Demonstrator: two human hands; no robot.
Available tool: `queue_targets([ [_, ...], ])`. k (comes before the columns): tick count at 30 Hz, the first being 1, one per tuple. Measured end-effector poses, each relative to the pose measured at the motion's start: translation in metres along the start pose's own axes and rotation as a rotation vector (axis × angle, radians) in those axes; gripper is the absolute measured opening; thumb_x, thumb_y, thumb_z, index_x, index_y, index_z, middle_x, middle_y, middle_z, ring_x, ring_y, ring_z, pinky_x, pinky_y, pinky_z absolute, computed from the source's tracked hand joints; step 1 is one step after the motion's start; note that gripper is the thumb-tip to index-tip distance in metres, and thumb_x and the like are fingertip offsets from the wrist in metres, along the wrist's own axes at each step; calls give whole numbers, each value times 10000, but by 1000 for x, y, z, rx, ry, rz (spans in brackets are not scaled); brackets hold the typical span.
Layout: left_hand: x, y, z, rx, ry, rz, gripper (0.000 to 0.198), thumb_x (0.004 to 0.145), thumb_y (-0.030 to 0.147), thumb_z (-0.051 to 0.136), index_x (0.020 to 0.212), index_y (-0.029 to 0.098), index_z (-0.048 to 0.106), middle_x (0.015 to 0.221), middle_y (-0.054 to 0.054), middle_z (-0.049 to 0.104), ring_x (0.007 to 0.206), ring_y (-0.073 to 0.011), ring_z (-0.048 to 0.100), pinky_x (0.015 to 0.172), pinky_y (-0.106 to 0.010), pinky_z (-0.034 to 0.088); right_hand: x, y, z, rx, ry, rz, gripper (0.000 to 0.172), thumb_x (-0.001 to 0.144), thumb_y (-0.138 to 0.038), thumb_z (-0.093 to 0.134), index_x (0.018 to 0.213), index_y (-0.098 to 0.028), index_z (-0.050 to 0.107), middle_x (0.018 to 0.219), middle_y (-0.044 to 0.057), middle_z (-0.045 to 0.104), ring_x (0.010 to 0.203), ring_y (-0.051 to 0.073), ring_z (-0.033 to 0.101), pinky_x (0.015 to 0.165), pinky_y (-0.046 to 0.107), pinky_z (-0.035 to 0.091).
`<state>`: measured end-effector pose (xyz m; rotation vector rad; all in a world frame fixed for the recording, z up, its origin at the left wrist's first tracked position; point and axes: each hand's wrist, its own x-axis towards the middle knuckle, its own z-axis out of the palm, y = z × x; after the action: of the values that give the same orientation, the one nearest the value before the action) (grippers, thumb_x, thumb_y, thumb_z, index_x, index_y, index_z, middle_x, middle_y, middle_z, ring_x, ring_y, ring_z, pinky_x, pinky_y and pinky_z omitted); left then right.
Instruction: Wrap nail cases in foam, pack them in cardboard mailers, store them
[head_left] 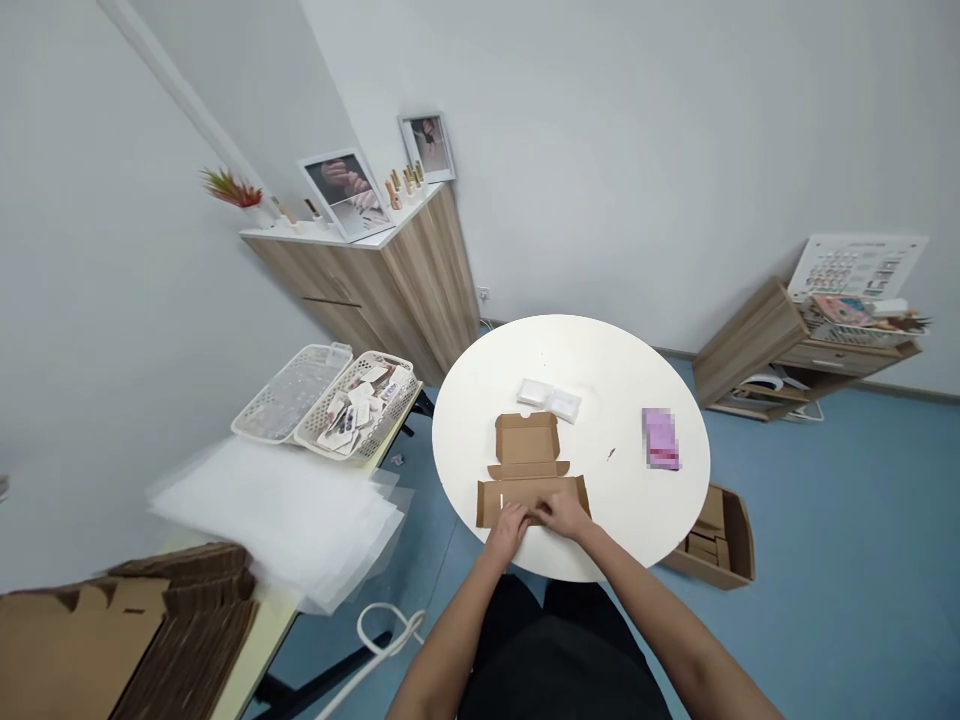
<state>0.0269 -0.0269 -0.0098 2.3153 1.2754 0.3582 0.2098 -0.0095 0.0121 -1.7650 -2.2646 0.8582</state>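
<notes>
A flat, unfolded cardboard mailer box (526,470) lies on the round white table (622,370), near its front edge, with its flaps spread out. My left hand (508,530) and my right hand (559,515) are close together on the near folded panel, fingers curled over its edge. Beyond the cardboard lie a pair of white packets (545,401). To the right sits a pink packet (660,438), too blurred to read, and a tiny object (611,454) rests between it and the cardboard.
To the left, a narrow table holds white plastic baskets (360,410) with paper pieces, loose clear sheets (270,515) and stacked flat cardboard (180,620). An open cardboard box (716,540) sits on the blue floor at right. A white cable (382,635) hangs near my knees.
</notes>
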Motion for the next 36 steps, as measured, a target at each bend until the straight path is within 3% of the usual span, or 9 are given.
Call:
queue_targets([
  [4, 4, -10, -2, -5, -58, 74, 214, 904, 87, 416, 850, 193, 594, 844, -19, 614, 841, -173, 573, 763, -312, 497, 27, 12, -21, 66, 400, 290, 204, 885, -260, 439, 982, -185, 602, 1008, 95, 647, 977, 238, 581, 839, 340, 458],
  [6, 5, -11, -2, 4, -85, 117, 200, 902, 91, 440, 830, 189, 598, 841, -26, 605, 841, -178, 564, 758, -313, 491, 44, 19, -30, 81, 452, 395, 298, 860, -287, 478, 1120, -164, 555, 1107, 136, 625, 1040, 262, 569, 841, 355, 463],
  [9, 6, -11, 0, 32, -110, 164, 239, 906, 78, 442, 778, 191, 610, 821, -32, 591, 831, -184, 553, 814, -350, 484, 67, 23, -37, 171, 263, 535, 413, 833, -326, 532, 1205, -149, 502, 1073, 141, 653, 972, 255, 619, 777, 337, 477],
  [12, 10, -9, 1, 70, -120, 179, 266, 891, 46, 452, 745, 193, 620, 862, -43, 595, 887, -192, 552, 917, -413, 455, 83, 23, -35, 263, 96, 666, 318, 863, -332, 472, 1131, -176, 545, 999, 107, 690, 856, 231, 662, 725, 328, 481],
  [17, 20, -10, -4, 225, -127, 222, 178, 852, 79, 552, 730, 173, 640, 1226, -107, 581, 1235, -270, 463, 1117, -570, 263, 85, 20, -30, 286, 40, 728, 248, 869, -326, 441, 979, -194, 620, 967, 94, 715, 848, 245, 682, 795, 382, 476],
  [21, 26, -13, -14, 284, -123, 233, 41, 816, 189, 643, 856, 179, 647, 1544, -109, 321, 1442, -338, 208, 1145, -647, 129, 80, 20, -35, 274, 29, 730, 253, 873, -284, 443, 1018, -211, 637, 1032, 83, 713, 995, 262, 659, 894, 406, 431],
  [23, 31, -16, -18, 303, -97, 185, 364, 780, 284, 698, 1118, 192, 601, 1595, -131, 196, 1468, -349, 129, 1145, -654, 114, 77, 21, -38, 273, 17, 729, 250, 867, -266, 458, 1025, -212, 644, 1038, 82, 714, 1011, 264, 654, 898, 401, 423],
  [27, 44, -19, -21, 355, -130, 83, 1034, 663, 413, 772, 1501, 198, 206, 1602, -167, 138, 1478, -351, 62, 1163, -616, 100, 71, 20, -42, 276, 12, 708, 224, 859, -259, 494, 1000, -201, 657, 1027, 83, 717, 985, 258, 656, 865, 367, 425],
  [36, 47, -19, -16, 380, -387, -52, 1182, 621, 440, 752, 1535, 115, 76, 1582, -208, 179, 1471, -354, 116, 1183, -560, 74, 37, 27, -44, 289, 52, 513, 432, 829, -291, 569, 1259, -256, 536, 1157, 16, 684, 1073, 190, 614, 896, 293, 394],
])
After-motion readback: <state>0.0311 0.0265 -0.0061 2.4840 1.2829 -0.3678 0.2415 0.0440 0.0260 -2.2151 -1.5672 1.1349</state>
